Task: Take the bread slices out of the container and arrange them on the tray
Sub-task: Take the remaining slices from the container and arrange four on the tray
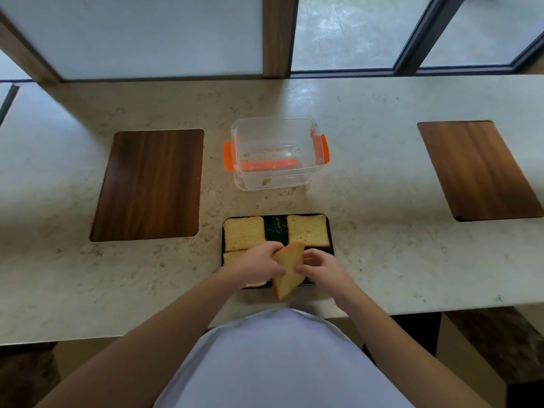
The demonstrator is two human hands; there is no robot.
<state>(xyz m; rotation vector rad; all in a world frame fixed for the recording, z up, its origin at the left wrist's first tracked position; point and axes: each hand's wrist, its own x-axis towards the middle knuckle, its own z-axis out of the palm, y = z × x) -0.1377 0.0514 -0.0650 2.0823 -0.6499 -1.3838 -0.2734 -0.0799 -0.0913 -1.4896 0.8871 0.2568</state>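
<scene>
A tilted bread slice is gripped by the left hand and right hand over the tray, seemingly untouched.

Both hands holding tilted bread slice over dark tray, empty container behind
</scene>
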